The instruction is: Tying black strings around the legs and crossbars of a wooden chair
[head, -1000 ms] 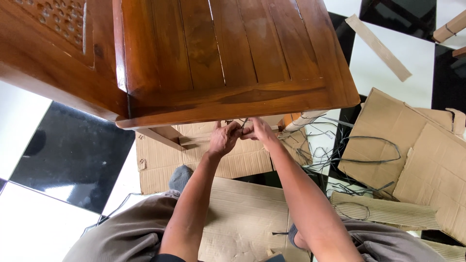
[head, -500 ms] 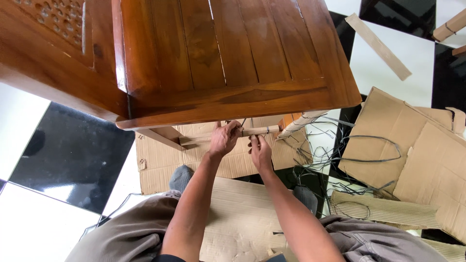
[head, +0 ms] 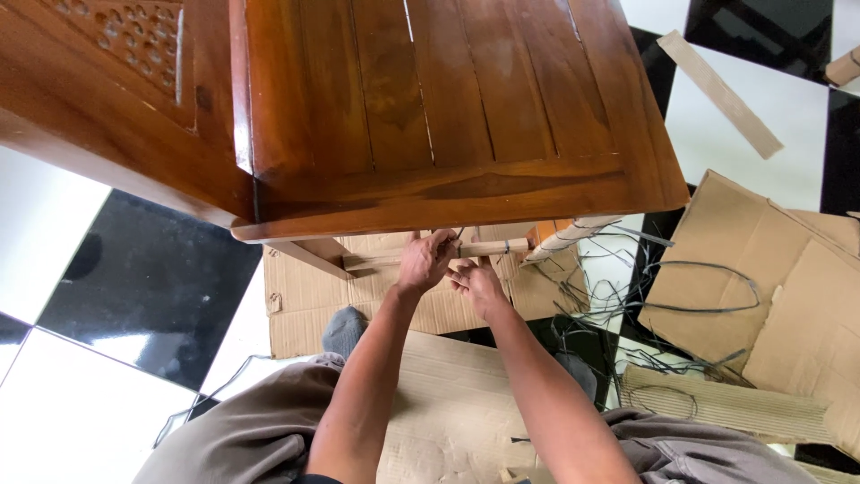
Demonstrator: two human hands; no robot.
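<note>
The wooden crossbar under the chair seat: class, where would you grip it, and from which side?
Probably grip the crossbar on its bare stretch right of the left hand, coming from below at the front. The seat overhangs it, blocking any reach from above.

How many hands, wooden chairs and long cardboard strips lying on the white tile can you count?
Hands: 2, left hand and right hand
Wooden chairs: 1, chair
Cardboard strips on the white tile: 1, strip
Total: 4
</note>
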